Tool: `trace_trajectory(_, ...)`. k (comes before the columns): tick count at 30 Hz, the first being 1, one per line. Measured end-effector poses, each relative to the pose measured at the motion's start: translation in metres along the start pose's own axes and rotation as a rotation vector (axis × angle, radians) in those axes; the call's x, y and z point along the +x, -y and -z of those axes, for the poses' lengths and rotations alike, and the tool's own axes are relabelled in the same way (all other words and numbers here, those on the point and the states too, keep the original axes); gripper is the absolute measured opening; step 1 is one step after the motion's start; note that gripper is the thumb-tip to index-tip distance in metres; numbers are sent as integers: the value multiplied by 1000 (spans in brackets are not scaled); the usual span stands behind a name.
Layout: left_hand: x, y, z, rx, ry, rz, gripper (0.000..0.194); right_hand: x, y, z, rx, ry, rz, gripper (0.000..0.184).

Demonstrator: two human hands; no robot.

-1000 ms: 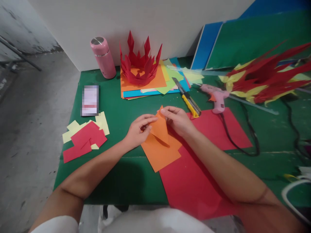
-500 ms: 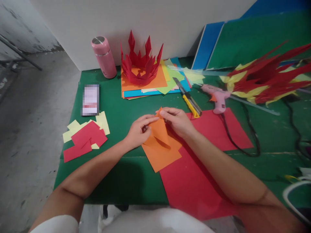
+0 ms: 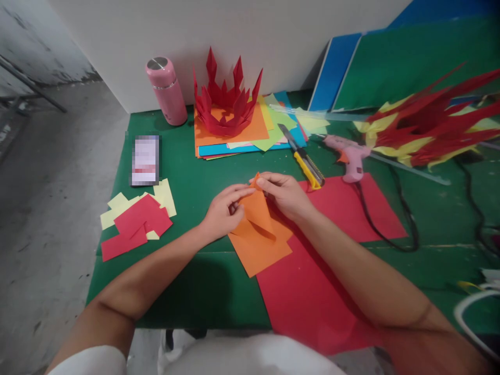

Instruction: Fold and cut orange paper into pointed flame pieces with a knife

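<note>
Between my hands is a sheet of orange paper [image 3: 255,211], bent over into a fold with a narrow peak at its far corner. My right hand [image 3: 286,195] pinches that peak between thumb and fingers. On the near-left side, my left hand [image 3: 224,211] grips the same sheet, its fingers lying along the fold; part of its grip is hidden. Under the folded sheet lies flat orange paper [image 3: 258,258]. That overlaps a large red sheet [image 3: 308,302] reaching past the table's front edge.
A red paper crown [image 3: 224,117] rests on stacked coloured paper. A yellow utility knife [image 3: 307,164] and pink glue gun [image 3: 349,156] lie to the right, its black cord looping across red paper. Pink bottle [image 3: 167,94], phone [image 3: 145,160] and paper scraps [image 3: 136,224] are at left.
Both hands stay almost in place on the orange paper. Its pinched peak looks slightly more bent over at my right fingertips; the rest of the table is unchanged.
</note>
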State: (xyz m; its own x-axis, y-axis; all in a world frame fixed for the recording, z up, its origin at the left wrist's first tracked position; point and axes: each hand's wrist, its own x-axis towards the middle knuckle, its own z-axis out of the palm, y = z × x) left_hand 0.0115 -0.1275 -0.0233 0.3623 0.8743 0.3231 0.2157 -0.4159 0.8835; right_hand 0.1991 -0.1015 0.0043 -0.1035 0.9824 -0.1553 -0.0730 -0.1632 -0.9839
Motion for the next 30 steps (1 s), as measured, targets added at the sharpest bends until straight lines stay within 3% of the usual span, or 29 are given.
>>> trace_trajectory(10,3,-3,1,76,-70,-13,21,2,-5,0,94,-40,-81,31)
trace_trajectory(18,2,0,2,64,-32,-61,29,3,-5,0,181,-17,-118,33)
trace_trajectory(30,3,-2,1,98,50,-36,41,1,-6,0,119,20,-73,30)
